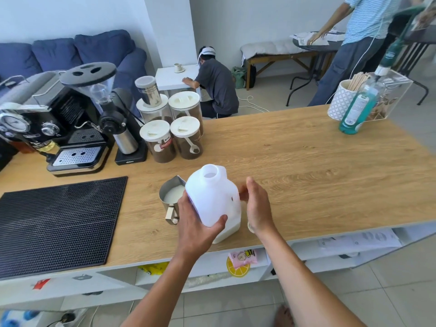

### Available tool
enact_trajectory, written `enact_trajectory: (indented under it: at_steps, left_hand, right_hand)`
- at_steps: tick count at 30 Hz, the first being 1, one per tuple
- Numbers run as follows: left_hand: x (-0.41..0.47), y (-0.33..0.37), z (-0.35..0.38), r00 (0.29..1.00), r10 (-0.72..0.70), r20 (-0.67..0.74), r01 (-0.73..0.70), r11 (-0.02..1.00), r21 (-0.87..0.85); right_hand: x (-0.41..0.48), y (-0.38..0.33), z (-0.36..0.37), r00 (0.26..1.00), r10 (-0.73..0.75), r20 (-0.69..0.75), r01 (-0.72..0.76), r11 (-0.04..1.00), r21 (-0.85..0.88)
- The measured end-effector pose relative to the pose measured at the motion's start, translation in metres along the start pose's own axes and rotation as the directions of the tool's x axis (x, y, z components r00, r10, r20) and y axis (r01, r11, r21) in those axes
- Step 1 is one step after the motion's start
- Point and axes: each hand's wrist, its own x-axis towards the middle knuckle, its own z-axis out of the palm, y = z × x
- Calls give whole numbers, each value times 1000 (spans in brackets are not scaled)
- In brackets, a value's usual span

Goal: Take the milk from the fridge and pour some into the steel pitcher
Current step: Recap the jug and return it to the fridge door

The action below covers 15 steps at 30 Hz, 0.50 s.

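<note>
Only "SMART" reads clearly, on a coffee jar point(158, 147). Left hand point(195, 223) grasps the uncapped milk jug point(213, 199), tilted, little milk left inside. Right hand point(257, 206) hovers released beside it. Pitcher point(170, 197), touching the jug's left, holds milk. Counter point(306, 166) lies open rightward.

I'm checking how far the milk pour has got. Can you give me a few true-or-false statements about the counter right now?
1. The steel pitcher already holds milk. True.
2. The milk jug has its cap on. False: its mouth is open.
3. The left hand grips the jug. True.
4. The jug is full. False: only a little milk shows at its bottom.
5. The pitcher stands on the black mat. False: it stands on bare wood beside it.
</note>
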Motion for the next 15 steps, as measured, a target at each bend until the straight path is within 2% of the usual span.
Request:
enact_trajectory:
  at_steps: [2, 4, 6, 8, 10, 12, 15]
  left_hand:
    - [0, -1, 2, 1000, -2, 2, 2, 1000, -12]
    - [-1, 0, 3, 1000, 2, 6, -2, 999, -49]
    - [-2, 0, 4, 1000, 4, 1, -4, 997, -80]
    - [-2, 0, 6, 1000, 8, -13, -9, 997, -82]
    - [-2, -1, 8, 999, 27, -26, -29, 997, -74]
    - [-1, -1, 9, 999, 38, -39, -41, 997, -70]
    - [-2, -1, 10, 998, 36, -48, -39, 996, -76]
  right_hand:
    - [-5, 18, -17, 979, -16, -201, -11, 991, -131]
    - [-13, 35, -38, 964, -32, -263, -59, 943, -328]
    - [-19, 53, -57, 978, 13, -209, -112, 876, -468]
    - [-24, 70, -67, 991, 113, -72, -134, 809, -572]
    - [-29, 82, -70, 981, 177, 74, -71, 693, -717]
    - [-31, 86, -68, 972, 172, 162, 41, 554, -832]
    - [-29, 90, -66, 975, 146, 167, 80, 474, -877]
